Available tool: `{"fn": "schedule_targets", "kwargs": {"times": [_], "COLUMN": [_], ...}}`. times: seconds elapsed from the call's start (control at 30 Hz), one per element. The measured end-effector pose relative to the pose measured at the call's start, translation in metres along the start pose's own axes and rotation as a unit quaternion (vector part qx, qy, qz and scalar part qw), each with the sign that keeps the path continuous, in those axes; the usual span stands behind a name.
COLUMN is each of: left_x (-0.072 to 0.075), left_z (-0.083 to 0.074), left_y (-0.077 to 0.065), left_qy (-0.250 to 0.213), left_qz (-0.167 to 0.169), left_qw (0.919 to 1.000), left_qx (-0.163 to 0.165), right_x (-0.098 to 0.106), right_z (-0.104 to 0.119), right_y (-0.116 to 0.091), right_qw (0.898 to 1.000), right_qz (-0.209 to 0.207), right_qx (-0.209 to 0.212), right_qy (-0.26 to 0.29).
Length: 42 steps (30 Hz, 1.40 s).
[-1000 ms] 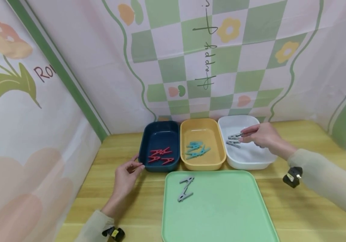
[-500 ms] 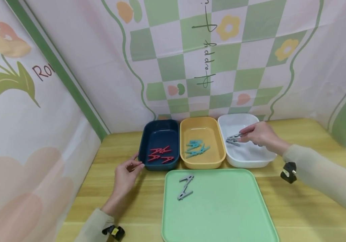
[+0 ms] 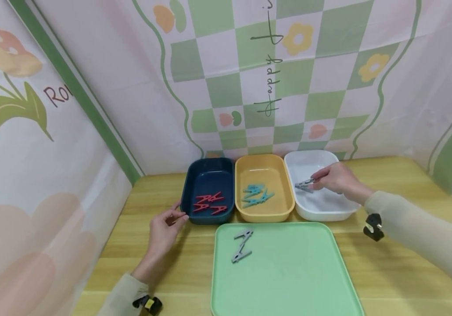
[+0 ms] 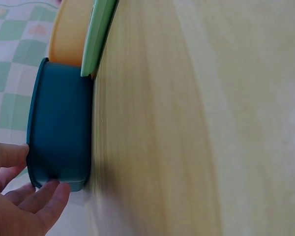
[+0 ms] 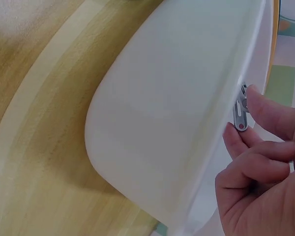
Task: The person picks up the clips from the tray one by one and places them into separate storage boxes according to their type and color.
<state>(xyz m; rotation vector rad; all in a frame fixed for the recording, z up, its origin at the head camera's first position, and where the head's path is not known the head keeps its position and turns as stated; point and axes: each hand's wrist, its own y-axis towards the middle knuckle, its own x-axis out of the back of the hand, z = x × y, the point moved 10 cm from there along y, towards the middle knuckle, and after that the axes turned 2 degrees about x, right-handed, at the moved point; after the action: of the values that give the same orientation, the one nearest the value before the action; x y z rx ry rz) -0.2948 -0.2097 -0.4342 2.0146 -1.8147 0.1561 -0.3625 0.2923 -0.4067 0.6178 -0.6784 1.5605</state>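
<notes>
In the head view my left hand (image 3: 164,231) holds the near left corner of the dark blue bin (image 3: 208,218). The left wrist view has its thumb at the bin's rim (image 4: 31,123) and the other fingers against the end wall. My right hand (image 3: 339,179) reaches into the white bin (image 3: 328,215) and pinches a grey clothespin (image 3: 307,181) between thumb and fingers. In the right wrist view, the bin wall partly hides this clothespin (image 5: 240,115). Another grey clothespin lies just beneath it, mostly covered in the head view.
Several red clothespins (image 3: 201,206) lie in the dark blue bin. Between the other bins stands a yellow bin (image 3: 265,217) with several teal clothespins (image 3: 252,202). Two grey clothespins (image 3: 242,253) rest on a green tray (image 3: 289,272) in front. A patterned cloth (image 3: 218,87) hangs behind.
My right hand has moved slightly left and down in the white bin, bringing the pinched clothespin over the one lying there. The left hand stays at the dark blue bin.
</notes>
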Motion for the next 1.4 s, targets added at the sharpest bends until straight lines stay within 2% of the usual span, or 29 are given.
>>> {"fn": "schedule_targets", "kwargs": {"times": [0.17,0.4,0.6,0.87,1.4], "left_x": [0.000,-0.001,-0.002,0.000,0.000], "left_z": [0.000,0.002,0.000,-0.004,-0.001], "left_y": [0.000,-0.001,-0.001,0.001,-0.001], "left_qy": [-0.006,0.003,0.006,0.006,0.001], "left_qz": [-0.003,0.001,0.005,0.002,0.002], "left_qw": [1.0000,1.0000,1.0000,1.0000,1.0000], "left_qx": [-0.002,0.004,0.001,-0.004,-0.003], "right_x": [-0.005,-0.013,-0.002,0.010,0.014], "right_z": [-0.001,-0.012,-0.011,0.006,0.031], "right_y": [-0.001,-0.004,-0.009,-0.019,-0.059], "right_qw": [1.000,0.999,0.999,1.000,0.998], "right_qz": [0.004,0.034,0.016,-0.015,-0.043], "right_qx": [0.004,-0.031,-0.016,0.012,0.047], "right_qy": [-0.021,-0.025,-0.026,-0.013,-0.014]}}
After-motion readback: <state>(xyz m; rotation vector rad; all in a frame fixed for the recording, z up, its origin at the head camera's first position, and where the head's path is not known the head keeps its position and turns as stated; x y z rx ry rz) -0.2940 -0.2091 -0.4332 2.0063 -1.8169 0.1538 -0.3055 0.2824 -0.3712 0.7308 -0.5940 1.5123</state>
